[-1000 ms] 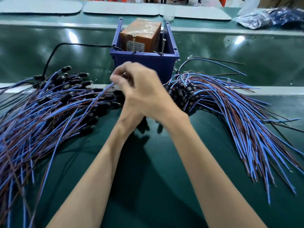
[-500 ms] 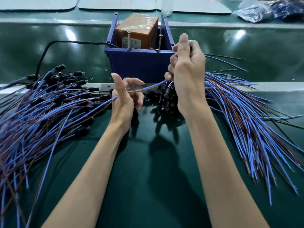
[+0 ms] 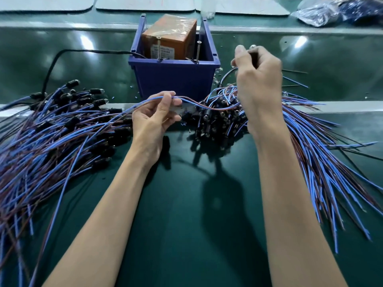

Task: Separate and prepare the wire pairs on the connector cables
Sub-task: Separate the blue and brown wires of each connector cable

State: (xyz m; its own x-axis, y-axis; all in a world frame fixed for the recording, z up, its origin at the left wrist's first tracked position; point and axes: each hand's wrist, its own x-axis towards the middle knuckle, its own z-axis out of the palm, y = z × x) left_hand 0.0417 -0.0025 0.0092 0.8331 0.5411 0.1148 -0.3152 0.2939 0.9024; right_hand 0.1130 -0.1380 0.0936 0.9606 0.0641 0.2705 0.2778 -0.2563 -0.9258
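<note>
Workbench, mid-shift: my hands, bunched together in front of the blue bin (image 3: 174, 79) a second ago, now stand well apart over the green mat (image 3: 186, 214). My left hand (image 3: 154, 119), which lay loose with its thumb up half a second back, now pinches a blue-and-brown wire pair (image 3: 196, 104) between thumb and fingertips, just on the near side of the bin. My right hand (image 3: 259, 83) has swung rightward off the bin's corner and hangs raised, fingers curled. A thin cable (image 3: 226, 74) arcs up into that grip. Blur keeps me from telling whether it is the other end of the same pair.

The pair sags rightward from my left pinch and vanishes behind my right wrist, above the heap of black connectors (image 3: 217, 125).

As I read it, one cable has been drawn out and stretched for splitting, yet its two wires still run side by side along the stretch I can see. With the left pile (image 3: 51, 137) and the right pile (image 3: 323, 162) both thick with cables, the job looks far from finished.
</note>
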